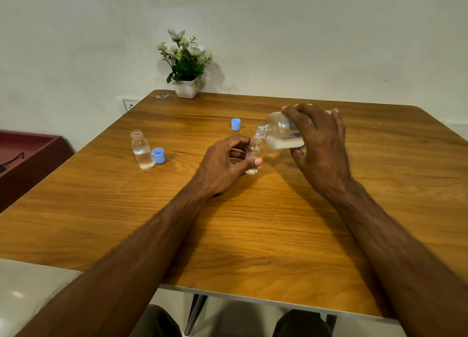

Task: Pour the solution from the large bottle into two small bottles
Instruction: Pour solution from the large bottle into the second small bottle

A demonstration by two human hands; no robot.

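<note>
One small bottle stands at left on the wooden worktop, roughly half full, uncapped; blue ribbed cap beside it. Second small bottle, centre, nearly empty, gripped by left hand. Right hand wraps clear plastic large bottle, tilted, neck at the small mouth. Second fill judged just begun; capping remains.

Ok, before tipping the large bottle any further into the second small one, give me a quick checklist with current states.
1. Large bottle mouth over second small bottle neck: ok.
2. Left hand steadying that small bottle: ok.
3. Right hand grip on large bottle: ok.
4. First small bottle already filled, uncapped: ok.
5. Blue caps clear of the pour: ok.
6. Spill on table: cannot tell.
</note>
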